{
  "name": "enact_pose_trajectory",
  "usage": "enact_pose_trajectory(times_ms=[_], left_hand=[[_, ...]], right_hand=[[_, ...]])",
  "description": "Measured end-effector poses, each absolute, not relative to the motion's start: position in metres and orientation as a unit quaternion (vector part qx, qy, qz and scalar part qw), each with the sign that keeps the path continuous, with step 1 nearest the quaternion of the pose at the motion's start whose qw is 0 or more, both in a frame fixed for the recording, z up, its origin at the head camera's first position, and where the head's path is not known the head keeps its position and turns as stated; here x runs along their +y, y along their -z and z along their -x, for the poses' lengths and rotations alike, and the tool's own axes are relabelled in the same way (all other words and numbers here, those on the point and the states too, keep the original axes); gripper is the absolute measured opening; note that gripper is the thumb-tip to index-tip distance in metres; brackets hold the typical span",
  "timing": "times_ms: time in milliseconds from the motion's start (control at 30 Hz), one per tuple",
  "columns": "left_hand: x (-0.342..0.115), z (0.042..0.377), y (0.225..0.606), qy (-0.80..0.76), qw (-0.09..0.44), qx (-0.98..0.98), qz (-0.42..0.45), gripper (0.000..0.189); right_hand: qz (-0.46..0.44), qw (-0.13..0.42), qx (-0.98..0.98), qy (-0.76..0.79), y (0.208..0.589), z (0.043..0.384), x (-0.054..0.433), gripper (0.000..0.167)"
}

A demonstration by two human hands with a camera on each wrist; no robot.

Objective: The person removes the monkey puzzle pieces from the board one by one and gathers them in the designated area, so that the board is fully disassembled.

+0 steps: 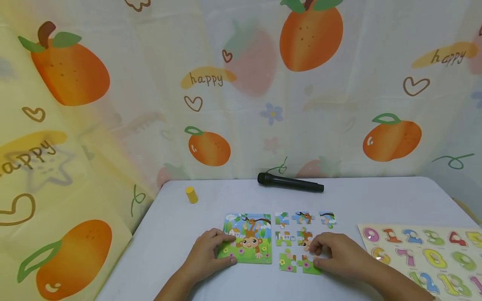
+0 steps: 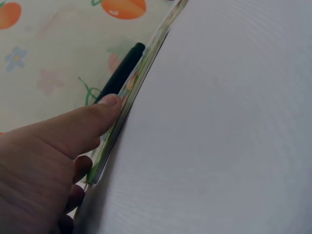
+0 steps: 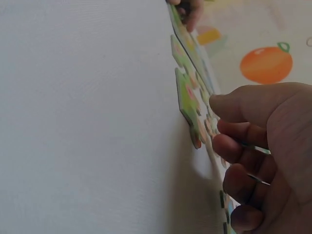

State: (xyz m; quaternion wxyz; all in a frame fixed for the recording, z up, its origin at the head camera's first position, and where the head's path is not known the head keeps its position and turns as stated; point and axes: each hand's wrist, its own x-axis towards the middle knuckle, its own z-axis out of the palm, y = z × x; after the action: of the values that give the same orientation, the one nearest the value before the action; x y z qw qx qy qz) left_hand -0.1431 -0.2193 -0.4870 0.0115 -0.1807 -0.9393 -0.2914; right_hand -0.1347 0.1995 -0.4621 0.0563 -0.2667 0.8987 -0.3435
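A square monkey puzzle board (image 1: 248, 240) lies on the white table. At its left edge rests my left hand (image 1: 207, 255), thumb and forefinger spread apart along the side. The left wrist view shows the straight thumb (image 2: 105, 109) at the board's rim. To the right of the board, several loose jigsaw pieces lie in rows. Over the right-hand ones hovers my right hand (image 1: 340, 255), fingers loosely bent, thumb beside the green corner piece (image 1: 310, 267). A monkey-face piece (image 1: 304, 240) sits by its fingertips. In the right wrist view a gap shows between thumb and fingers, holding nothing.
A black microphone (image 1: 290, 182) lies at the table's back edge. Left of it stands a yellow cylinder (image 1: 191, 195). On the right, a number puzzle board (image 1: 425, 255) reaches under or beside the right forearm. A fruit-print cloth (image 1: 241, 117) hangs behind.
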Motion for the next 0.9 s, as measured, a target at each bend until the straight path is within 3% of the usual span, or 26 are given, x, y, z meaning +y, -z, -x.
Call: enact_pose_trajectory(times_ms=[200,467,900], left_hand=[[-0.214,0.140,0.482,0.310,0.033,-0.929,0.197,0.048],[-0.203,0.137,0.480,0.304,0.008,-0.925,0.228,0.050],[-0.203,0.136,0.487,0.304,0.032,-0.922,0.238,0.044]], right_hand=[[0.289,0.072,0.874,0.384,0.457,0.141,0.197,0.020],[0.320,0.116,0.845,0.412,0.448,0.155,0.182,0.021],[0.343,0.163,0.829,0.410,0.432,0.188,0.146,0.025]])
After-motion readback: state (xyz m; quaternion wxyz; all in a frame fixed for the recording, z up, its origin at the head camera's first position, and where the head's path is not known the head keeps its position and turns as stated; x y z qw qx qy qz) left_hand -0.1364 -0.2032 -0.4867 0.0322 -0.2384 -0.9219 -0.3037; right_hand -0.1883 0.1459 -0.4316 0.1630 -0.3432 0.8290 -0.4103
